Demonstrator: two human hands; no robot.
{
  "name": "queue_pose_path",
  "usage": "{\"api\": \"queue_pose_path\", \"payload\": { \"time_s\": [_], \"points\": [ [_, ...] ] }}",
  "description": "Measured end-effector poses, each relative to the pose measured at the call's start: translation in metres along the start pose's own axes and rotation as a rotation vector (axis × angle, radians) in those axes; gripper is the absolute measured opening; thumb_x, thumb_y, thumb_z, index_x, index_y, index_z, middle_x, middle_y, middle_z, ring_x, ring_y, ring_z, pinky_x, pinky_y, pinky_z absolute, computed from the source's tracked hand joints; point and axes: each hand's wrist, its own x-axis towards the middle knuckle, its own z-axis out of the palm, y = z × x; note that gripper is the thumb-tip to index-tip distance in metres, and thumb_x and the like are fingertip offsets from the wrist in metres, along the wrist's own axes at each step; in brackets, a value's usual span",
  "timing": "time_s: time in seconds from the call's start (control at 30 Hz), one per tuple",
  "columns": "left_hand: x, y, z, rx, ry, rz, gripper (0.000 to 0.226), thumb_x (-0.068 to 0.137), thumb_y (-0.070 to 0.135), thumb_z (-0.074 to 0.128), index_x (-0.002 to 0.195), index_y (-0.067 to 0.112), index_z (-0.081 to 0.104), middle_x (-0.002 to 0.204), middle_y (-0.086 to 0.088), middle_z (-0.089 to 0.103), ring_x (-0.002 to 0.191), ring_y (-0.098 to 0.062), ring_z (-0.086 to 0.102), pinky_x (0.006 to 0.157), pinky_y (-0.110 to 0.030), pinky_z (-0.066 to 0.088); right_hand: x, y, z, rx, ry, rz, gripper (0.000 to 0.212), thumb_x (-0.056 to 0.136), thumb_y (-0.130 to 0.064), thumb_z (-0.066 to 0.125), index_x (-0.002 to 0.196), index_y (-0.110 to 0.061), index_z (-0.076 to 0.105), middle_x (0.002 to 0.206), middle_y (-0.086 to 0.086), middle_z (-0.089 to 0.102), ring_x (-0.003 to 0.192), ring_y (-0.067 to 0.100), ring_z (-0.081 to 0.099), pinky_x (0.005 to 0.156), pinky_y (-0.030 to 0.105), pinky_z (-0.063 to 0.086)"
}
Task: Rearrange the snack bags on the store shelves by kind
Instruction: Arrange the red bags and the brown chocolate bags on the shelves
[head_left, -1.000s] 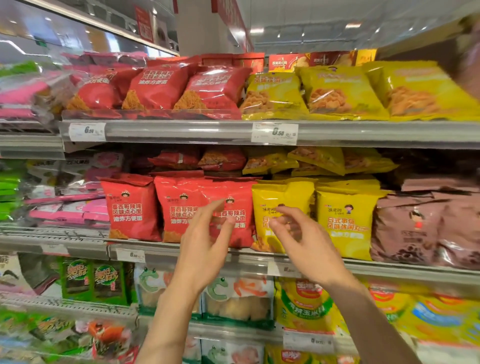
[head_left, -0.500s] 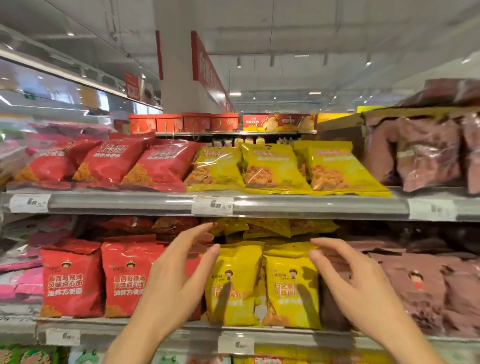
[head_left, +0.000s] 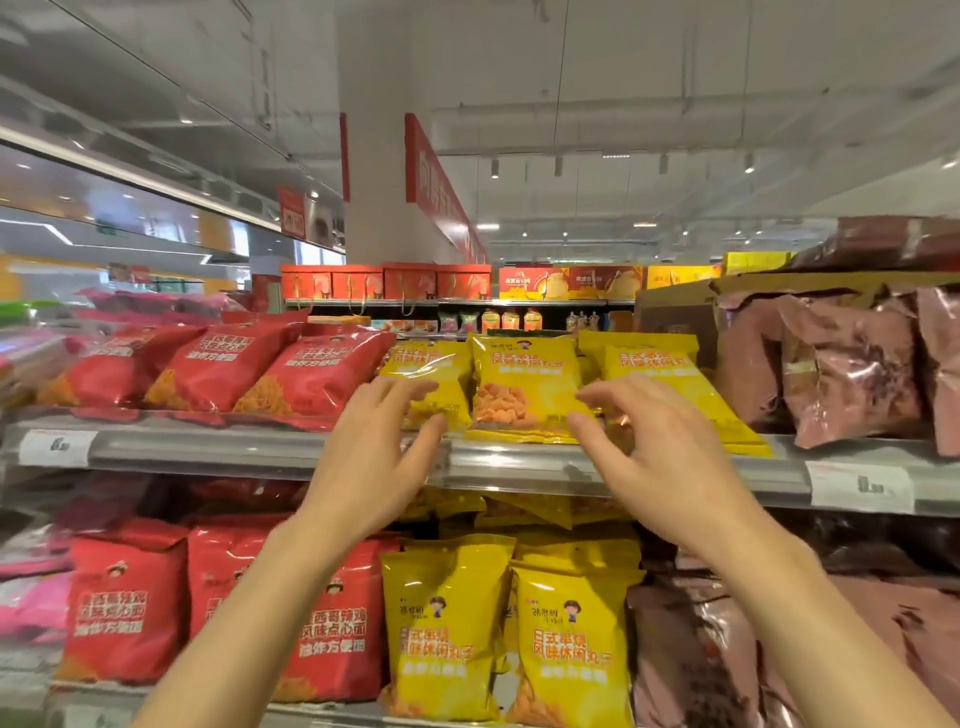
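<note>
Nearest, at the bottom of the frame, two bare forearms rise toward the upper shelf (head_left: 260, 451). The left hand (head_left: 371, 462), centre frame, has its fingers (head_left: 410, 388) spread and empty, the tips just in front of the leftmost yellow snack bag (head_left: 436, 366). The right hand (head_left: 660, 457), right of centre, is likewise spread and slightly curled, holding nothing, its tips at the lower edge of the middle yellow bag (head_left: 524, 384). On that shelf red snack bags (head_left: 311, 374) lie to the left and brownish-pink bags (head_left: 841, 364) to the right. Below, upright red bags (head_left: 124, 603) and yellow bags (head_left: 447, 623) stand side by side. Farther back, red boxes (head_left: 384, 281) line a distant shelf.
</note>
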Motion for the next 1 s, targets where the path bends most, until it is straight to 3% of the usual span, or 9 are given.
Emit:
{"api": "queue_pose_path", "payload": {
  "time_s": [0.1, 0.17, 0.23, 0.3, 0.37, 0.67, 0.87, 1.0],
  "points": [
    [0.03, -0.009, 0.008, 0.136, -0.034, -0.035, 0.05, 0.097, 0.046, 0.048, 0.135, 0.019, 0.065, 0.135, -0.006, 0.06, 0.128, -0.029, 0.051, 0.102, -0.048, 0.043, 0.034, -0.011, 0.02, -0.106, -0.099, -0.018, 0.046, 0.1, -0.051, 0.05, 0.136, -0.023, 0.058, 0.138, -0.001, 0.053, 0.131, 0.018, 0.044, 0.106, 0.036, 0.039],
    [0.045, -0.011, 0.011, 0.176, -0.111, -0.085, 0.06, 0.097, 0.053, 0.039, 0.145, 0.022, 0.058, 0.151, -0.008, 0.052, 0.142, -0.031, 0.043, 0.111, -0.051, 0.037, 0.051, -0.016, 0.035, -0.159, -0.201, 0.02, 0.06, 0.1, -0.06, 0.043, 0.15, -0.025, 0.045, 0.16, 0.003, 0.035, 0.149, 0.024, 0.027, 0.12, 0.046, 0.029],
    [0.056, -0.013, 0.014, 0.214, -0.2, -0.105, 0.062, 0.102, 0.057, 0.035, 0.155, 0.027, 0.046, 0.165, -0.006, 0.037, 0.154, -0.028, 0.029, 0.12, -0.052, 0.029, 0.061, -0.016, 0.048, -0.166, -0.296, 0.079, 0.07, 0.098, -0.066, 0.04, 0.156, -0.028, 0.033, 0.169, 0.004, 0.018, 0.156, 0.027, 0.012, 0.125, 0.051, 0.019],
    [0.062, -0.016, 0.015, 0.261, -0.273, -0.109, 0.057, 0.107, 0.054, 0.038, 0.159, 0.031, 0.037, 0.17, -0.001, 0.029, 0.157, -0.025, 0.023, 0.124, -0.049, 0.025, 0.067, -0.012, 0.055, -0.149, -0.363, 0.131, 0.076, 0.096, -0.072, 0.037, 0.159, -0.032, 0.024, 0.171, 0.003, 0.01, 0.157, 0.027, 0.006, 0.125, 0.054, 0.016],
    [0.064, -0.018, 0.013, 0.269, -0.317, -0.115, 0.056, 0.107, 0.052, 0.04, 0.159, 0.031, 0.038, 0.168, 0.0, 0.033, 0.155, -0.026, 0.027, 0.123, -0.048, 0.027, 0.069, -0.01, 0.057, -0.129, -0.378, 0.152, 0.08, 0.094, -0.074, 0.038, 0.16, -0.032, 0.021, 0.171, 0.003, 0.01, 0.157, 0.028, 0.006, 0.126, 0.052, 0.016],
    [0.05, -0.02, 0.014, 0.3, -0.257, -0.102, 0.053, 0.108, 0.05, 0.036, 0.158, 0.033, 0.039, 0.164, 0.001, 0.04, 0.152, -0.026, 0.032, 0.12, -0.05, 0.026, 0.065, -0.017, 0.059, -0.179, -0.397, 0.163, 0.077, 0.099, -0.068, 0.03, 0.162, -0.026, 0.016, 0.171, 0.008, 0.005, 0.158, 0.03, 0.0, 0.125, 0.05, 0.008],
    [0.054, -0.003, 0.017, 0.137, -0.152, 0.007, 0.061, 0.1, 0.055, 0.033, 0.151, 0.027, 0.051, 0.159, 0.001, 0.047, 0.148, -0.023, 0.038, 0.118, -0.048, 0.031, 0.062, -0.001, 0.034, -0.161, -0.25, 0.102, 0.064, 0.105, -0.052, 0.036, 0.159, -0.018, 0.029, 0.169, 0.008, 0.016, 0.157, 0.025, 0.007, 0.126, 0.039, 0.007],
    [0.061, 0.02, 0.031, 0.061, -0.268, 0.104, 0.063, 0.099, 0.06, 0.036, 0.152, 0.029, 0.05, 0.161, 0.001, 0.045, 0.149, -0.022, 0.038, 0.121, -0.052, 0.032, 0.057, 0.039, 0.008, -0.307, -0.244, 0.21, 0.055, 0.104, -0.047, 0.04, 0.149, -0.016, 0.044, 0.163, 0.012, 0.032, 0.152, 0.032, 0.022, 0.123, 0.051, 0.02]
  ]
}}
